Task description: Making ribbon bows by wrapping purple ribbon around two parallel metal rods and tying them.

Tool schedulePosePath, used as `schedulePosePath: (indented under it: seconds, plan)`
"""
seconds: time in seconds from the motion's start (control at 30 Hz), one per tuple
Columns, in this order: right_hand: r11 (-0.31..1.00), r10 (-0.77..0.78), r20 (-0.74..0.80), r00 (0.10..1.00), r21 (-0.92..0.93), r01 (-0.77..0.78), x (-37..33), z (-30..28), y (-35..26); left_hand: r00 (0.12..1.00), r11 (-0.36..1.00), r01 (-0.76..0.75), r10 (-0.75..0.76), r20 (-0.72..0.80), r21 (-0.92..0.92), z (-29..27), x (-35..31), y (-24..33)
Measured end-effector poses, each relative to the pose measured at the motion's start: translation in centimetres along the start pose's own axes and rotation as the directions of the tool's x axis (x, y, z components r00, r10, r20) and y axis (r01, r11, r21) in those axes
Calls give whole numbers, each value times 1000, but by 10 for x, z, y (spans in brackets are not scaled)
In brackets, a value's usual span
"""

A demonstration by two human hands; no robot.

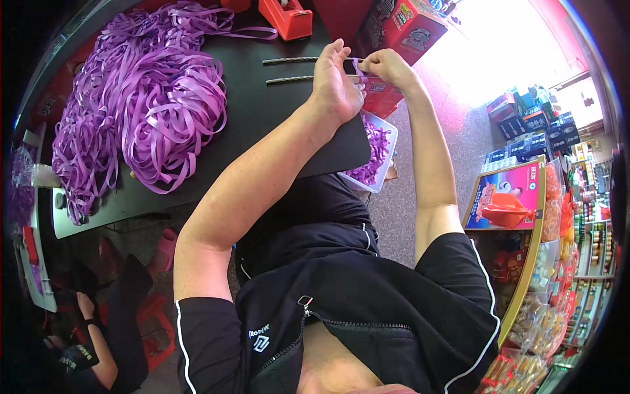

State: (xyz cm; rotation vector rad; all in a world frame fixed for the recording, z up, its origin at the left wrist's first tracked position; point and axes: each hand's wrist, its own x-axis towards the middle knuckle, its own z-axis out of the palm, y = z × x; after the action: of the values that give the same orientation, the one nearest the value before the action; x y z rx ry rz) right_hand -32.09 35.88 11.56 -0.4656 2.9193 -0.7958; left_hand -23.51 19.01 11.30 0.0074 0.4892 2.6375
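- Two thin metal rods [290, 79] reach over the counter [259, 108]; a purple ribbon [357, 67] crosses them.
- Right hand [388, 65]: fingertips pinched together on that ribbon.
- Left hand [335, 82]: partly open beside the rods; I can't tell if it grips anything.
- Big ribbon heap [167, 98] on the counter, off left.
- Pale bin [394, 140] of purple strips [375, 154] below the counter's edge.

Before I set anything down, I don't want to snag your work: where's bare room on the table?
Bare: the dark table between the purple ribbons and left forearm. Crowded: its left side, under ribbons, and around the rods, left hand and right hand.
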Motion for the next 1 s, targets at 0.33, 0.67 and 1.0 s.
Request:
schedulePosePath:
  seconds: [0.33, 0.67, 1.0]
  plan:
    - [988, 103, -297, 949, -80, -132, -32, 3, -24, 999, 1000, 12, -12, -29, 1, -1, -1, 1]
    - [947, 123, 9, 992, 298, -120, 6, 24, 22, 1000, 999, -9, 8, 17, 34, -1, 0, -1]
    - [973, 152, -309, 939, 215, -86, -18, -16, -13, 965, 947, 174, -109, -240, 269, 5, -4, 12]
